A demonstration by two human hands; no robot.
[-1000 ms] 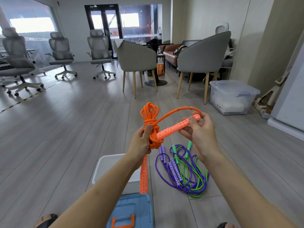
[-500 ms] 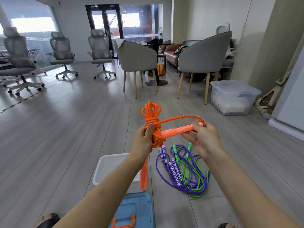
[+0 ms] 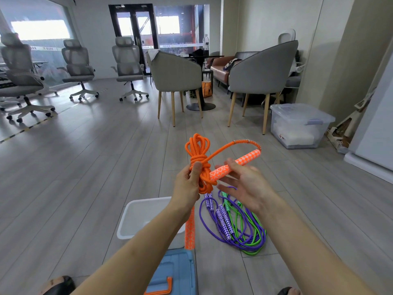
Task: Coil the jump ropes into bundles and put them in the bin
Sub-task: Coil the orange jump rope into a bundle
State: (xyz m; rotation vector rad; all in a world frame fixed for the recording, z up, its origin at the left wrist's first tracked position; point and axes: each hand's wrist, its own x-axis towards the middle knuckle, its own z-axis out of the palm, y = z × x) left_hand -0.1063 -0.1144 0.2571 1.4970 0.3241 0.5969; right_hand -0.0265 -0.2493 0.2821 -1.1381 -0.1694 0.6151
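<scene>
Below the left hand (image 3: 187, 186), white bin (image 3: 136, 211) holds nothing visible.

1. the floor (image 3: 85, 177) is made of long grey wood-look planks and it carries everything in the room.
2. a white bin (image 3: 136, 218) stands on it, near the bottom centre.
3. at 6 o'clock from the bin lies a blue lid (image 3: 180, 271) with an orange handle.
4. at 3 o'clock from the bin, a purple jump rope (image 3: 214, 233) and a green jump rope (image 3: 251, 243) lie tangled together in loose loops.
5. at 1 o'clock, far from the bin, a clear storage box (image 3: 299, 126) with a lid stands near the wall.
6. two grey armchairs (image 3: 176, 73) stand at 12 o'clock, and three office chairs (image 3: 127, 67) on wheels at 10 o'clock.
</scene>
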